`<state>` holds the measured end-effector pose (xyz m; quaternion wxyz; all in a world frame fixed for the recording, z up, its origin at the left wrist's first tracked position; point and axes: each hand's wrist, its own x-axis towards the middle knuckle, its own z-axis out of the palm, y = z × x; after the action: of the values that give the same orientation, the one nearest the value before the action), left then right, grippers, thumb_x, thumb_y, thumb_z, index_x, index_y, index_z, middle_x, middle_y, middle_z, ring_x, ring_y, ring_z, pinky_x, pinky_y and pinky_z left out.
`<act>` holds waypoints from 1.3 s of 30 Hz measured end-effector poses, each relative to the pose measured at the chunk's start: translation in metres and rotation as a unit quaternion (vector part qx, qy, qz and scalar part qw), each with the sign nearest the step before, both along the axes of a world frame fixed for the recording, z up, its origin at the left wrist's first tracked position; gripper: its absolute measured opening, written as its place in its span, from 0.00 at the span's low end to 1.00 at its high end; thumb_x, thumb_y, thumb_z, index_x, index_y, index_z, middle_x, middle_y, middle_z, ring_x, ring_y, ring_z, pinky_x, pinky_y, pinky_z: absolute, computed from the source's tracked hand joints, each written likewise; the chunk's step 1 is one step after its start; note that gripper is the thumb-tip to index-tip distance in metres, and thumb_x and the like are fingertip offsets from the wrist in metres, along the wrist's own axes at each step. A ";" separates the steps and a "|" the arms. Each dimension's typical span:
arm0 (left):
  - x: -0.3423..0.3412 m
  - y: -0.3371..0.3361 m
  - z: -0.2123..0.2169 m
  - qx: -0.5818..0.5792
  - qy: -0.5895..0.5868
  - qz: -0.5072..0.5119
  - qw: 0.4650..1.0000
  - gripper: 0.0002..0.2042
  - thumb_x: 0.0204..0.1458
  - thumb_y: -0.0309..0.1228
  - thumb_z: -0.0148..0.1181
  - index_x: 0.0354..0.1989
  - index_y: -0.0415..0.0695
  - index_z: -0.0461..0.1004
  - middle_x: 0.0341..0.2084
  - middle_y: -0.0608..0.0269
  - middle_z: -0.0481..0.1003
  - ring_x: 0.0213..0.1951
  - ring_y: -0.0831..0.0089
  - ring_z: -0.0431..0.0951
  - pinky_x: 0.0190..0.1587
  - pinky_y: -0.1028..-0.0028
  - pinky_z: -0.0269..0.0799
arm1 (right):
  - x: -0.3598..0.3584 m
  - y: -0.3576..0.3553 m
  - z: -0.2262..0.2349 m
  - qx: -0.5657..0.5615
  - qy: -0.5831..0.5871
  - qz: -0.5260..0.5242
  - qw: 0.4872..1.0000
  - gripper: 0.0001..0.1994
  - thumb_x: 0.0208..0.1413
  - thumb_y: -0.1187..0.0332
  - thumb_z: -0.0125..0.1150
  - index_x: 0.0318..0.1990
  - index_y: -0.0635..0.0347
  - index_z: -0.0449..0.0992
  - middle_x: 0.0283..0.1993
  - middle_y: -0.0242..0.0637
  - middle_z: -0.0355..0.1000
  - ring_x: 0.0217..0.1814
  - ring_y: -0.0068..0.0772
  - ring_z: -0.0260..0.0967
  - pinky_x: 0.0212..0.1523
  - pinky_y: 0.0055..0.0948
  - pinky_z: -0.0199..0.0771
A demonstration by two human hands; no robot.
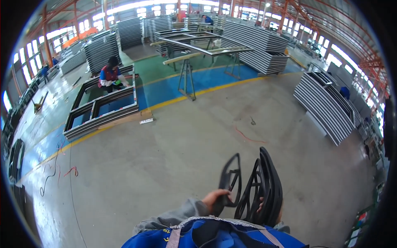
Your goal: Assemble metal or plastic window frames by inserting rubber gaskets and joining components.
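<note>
Loops (271, 186), black and slim, stand tilted just above my lap, off the floor (186, 144), shared between both hands. My left hand (216, 199) pinches one between thumb and fingers; my right hand (260, 204), mostly hidden by the thicker bunch, is wrapped around it. As I judge it, the picking up is done, while setting them down is left (a co-worker (111, 76) is at a frame (111, 118), well apart from me).
</note>
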<state>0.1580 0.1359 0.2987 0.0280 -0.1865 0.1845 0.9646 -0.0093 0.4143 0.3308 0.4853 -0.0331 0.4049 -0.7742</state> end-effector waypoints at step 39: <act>-0.058 -1.133 -0.011 0.199 -0.041 0.697 0.688 0.14 0.58 0.42 0.57 0.41 0.45 0.77 0.34 0.62 0.79 0.36 0.66 0.77 0.43 0.67 0.74 | -0.327 -1.209 0.026 0.060 0.004 0.454 0.889 0.47 0.56 0.28 0.29 0.66 0.64 0.59 0.58 0.53 0.67 0.58 0.45 0.68 0.64 0.40 0.64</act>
<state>0.0999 -0.9973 0.2880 -0.6083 -0.2905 -0.1963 0.7121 -0.3363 -0.7943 0.3571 0.7832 -0.1873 0.3933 -0.4436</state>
